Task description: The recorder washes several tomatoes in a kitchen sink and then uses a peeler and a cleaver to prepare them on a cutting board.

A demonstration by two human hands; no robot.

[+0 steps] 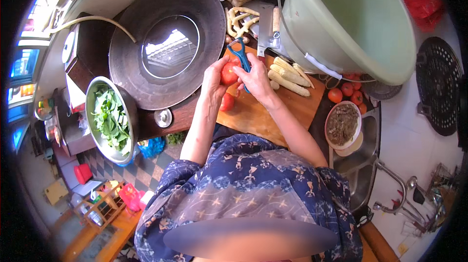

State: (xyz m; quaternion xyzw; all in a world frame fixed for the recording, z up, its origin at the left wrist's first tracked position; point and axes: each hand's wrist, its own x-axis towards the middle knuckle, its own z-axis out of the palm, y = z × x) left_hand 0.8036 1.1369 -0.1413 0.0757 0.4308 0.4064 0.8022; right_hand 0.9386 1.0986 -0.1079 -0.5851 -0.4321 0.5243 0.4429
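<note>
My left hand (213,79) holds a red tomato (229,73) above the wooden cutting board (263,112). In my right hand (257,77) is a blue Y-shaped peeler (239,51), its blade end pointing up and away from me. The fingers of my right hand also touch the tomato. A second tomato (227,102) rests on the board just below, partly hidden by my left wrist. Several peeled pale baby-corn-like vegetables (290,77) lie on the board to the right. A cleaver (266,29) lies past the board's far edge.
A large wok (124,64) holding water is at left, beside a metal bowl of leafy greens (111,119). A tilted pale green tub (310,24) stands at right. Several tomatoes (347,89), a bowl of dark food (343,124) and a steel sink (360,174) are nearer me.
</note>
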